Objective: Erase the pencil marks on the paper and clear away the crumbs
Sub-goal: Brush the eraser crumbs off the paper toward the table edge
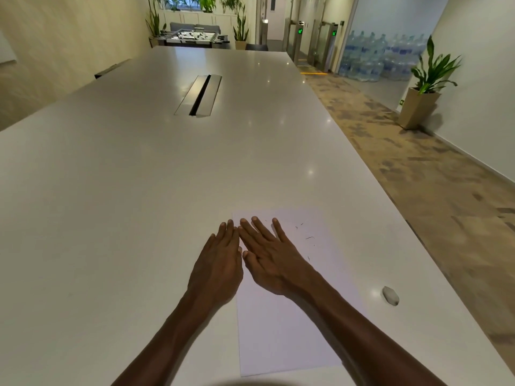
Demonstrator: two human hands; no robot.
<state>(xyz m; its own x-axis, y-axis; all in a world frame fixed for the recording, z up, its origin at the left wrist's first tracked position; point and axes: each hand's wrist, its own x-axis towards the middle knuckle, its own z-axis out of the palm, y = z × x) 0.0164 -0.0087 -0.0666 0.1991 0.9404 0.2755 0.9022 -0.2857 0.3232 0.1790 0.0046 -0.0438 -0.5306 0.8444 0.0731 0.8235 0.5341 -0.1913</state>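
- Table [117,190]: long, white, glossy; ran from the near edge to the far end of the room, with ceiling lights reflected as small spots.
- Paper [281,330]: white sheet, lay flat on the near right part of the table, its long side running away from the viewer.
- Left hand [217,263]: flat, palm down, fingers straight and close together; it lay on the table at the paper's left edge, holding nothing.
- Right hand [270,257]: flat, palm down on the paper, fingers straight and slightly spread, holding nothing; its fingers touched those of the left hand.
- Crumbs [306,238]: a few thin dark flecks, scattered on the far right part of the paper, just beside the right hand.
- Eraser [390,295]: pale, oval, dark at one end; lay on the table right of the paper, near the table's right edge, apart from both hands.
- Cable hatch [198,95]: metal panel with a dark slot, set in the table's middle, well beyond the paper.
- Floor [418,176]: mottled brown carpet, right of the table.
- Plant [426,87]: in a tapered beige pot, against the right wall.
- Water bottles [376,57]: large, blue, stacked behind glass; blurred.
- Foosball table [195,37]: past the table's far end, with potted plants either side.
- Hard to make out: pencil marks on the paper could not be told; both forearms were cut off at the bottom edge.
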